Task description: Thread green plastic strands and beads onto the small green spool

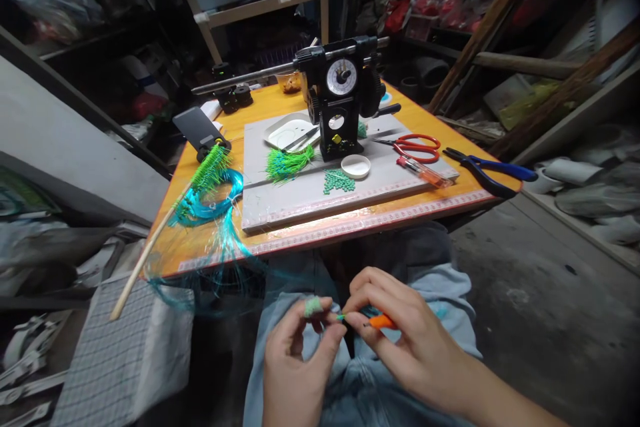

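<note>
Slim, bright-green bit, slightly shiny, is over the faded denim jeans, pinched by L hand w/ its fuzzy-looking pale-green finger tape, R hand gripping a smooth orange tool w/ fingertips at the bit, small round beads on the flat grey board.

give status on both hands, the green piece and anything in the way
Left hand pinching small green piece. Right hand holding orange tool close by. Turquoise strands hang off table, possible snag.
</note>
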Demonstrator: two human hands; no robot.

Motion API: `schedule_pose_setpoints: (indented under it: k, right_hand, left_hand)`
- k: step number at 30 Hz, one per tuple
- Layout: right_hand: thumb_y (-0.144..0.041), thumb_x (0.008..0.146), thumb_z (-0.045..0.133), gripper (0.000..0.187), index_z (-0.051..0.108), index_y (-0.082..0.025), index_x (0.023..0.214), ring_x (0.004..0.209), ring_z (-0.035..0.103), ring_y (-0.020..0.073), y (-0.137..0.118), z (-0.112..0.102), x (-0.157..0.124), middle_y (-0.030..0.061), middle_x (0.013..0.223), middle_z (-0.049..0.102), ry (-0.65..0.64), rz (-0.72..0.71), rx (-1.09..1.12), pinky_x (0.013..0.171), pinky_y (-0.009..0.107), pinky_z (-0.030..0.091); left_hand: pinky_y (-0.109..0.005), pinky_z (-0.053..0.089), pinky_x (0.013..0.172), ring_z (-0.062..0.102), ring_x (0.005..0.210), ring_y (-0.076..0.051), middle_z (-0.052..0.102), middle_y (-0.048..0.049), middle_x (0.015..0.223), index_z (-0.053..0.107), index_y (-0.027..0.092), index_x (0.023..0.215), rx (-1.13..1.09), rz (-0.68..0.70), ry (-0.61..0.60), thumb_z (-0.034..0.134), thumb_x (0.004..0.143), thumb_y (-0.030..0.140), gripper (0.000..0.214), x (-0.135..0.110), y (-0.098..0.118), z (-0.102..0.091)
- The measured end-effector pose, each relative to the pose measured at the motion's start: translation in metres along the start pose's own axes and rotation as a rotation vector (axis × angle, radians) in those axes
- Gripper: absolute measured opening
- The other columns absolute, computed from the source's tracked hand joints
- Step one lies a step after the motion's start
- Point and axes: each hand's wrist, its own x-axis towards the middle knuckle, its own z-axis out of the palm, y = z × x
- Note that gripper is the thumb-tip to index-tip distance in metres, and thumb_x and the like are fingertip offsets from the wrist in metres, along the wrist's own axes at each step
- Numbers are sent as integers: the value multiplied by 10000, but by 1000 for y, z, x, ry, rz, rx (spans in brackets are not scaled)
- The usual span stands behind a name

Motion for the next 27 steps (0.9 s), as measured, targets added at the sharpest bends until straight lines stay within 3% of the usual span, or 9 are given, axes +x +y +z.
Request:
schedule_pose_setpoints:
  k: [2, 6, 8, 12, 17, 22, 27]
  right_hand:
    - [-80, 872, 475, 140, 547, -198, 852, 813, 530, 189, 0, 2, 0, 37, 870, 528, -6, 9, 14, 692, 317, 411]
    - [-34, 832, 488, 174, 538, -200, 843, 806, 535, 186, -1, 6, 1, 33, 867, 533, -29, 9, 35, 693, 312, 415]
    - [-6, 806, 490, 202, 541, -199, 839, 807, 538, 184, -1, 8, 2, 32, 868, 533, -46, 16, 44, 693, 311, 419]
    - [-8, 792, 511, 225, 569, -202, 889, 839, 549, 190, 1, 11, 1, 39, 899, 540, -62, 15, 78, 711, 314, 440]
    - [-104, 876, 510, 136, 581, -205, 933, 849, 557, 190, 6, 16, -1, 51, 908, 545, -45, -34, 107, 715, 314, 457]
    - [-65, 811, 530, 155, 555, -204, 874, 807, 548, 196, 4, 16, 2, 47, 878, 531, -19, -52, 15, 679, 318, 446]
    - [-12, 736, 526, 249, 556, -213, 880, 825, 543, 206, -3, 16, 13, 49, 909, 534, -115, -107, -67, 686, 324, 434]
  left_hand:
    - [-238, 494, 674, 618, 708, -156, 681, -18, 768, 717, 200, 808, -27, 12, 36, 712, 719, 145, 104, 0, -1, 0]
    - [-251, 447, 636, 560, 662, -153, 587, 6, 672, 624, 196, 673, 119, 170, -68, 609, 752, 94, 130, 3, -5, -2]
    - [-255, 432, 625, 534, 638, -149, 547, 16, 650, 576, 197, 658, 224, 200, -106, 568, 757, 73, 159, 5, -5, -4]
    - [-241, 412, 599, 504, 610, -133, 515, 24, 655, 555, 196, 672, 323, 245, -69, 542, 752, 53, 164, 4, -6, -5]
    - [-255, 396, 591, 488, 605, -142, 482, 22, 627, 566, 198, 650, 281, 300, 9, 548, 763, 76, 167, 0, -12, 1]
    - [-265, 388, 588, 450, 588, -142, 447, 31, 626, 503, 218, 649, 170, 325, 149, 552, 715, 78, 162, -2, -17, 6]
    - [-258, 383, 607, 478, 646, -142, 492, 18, 712, 537, 216, 700, 173, 422, 72, 563, 683, 50, 169, 4, -9, -7]
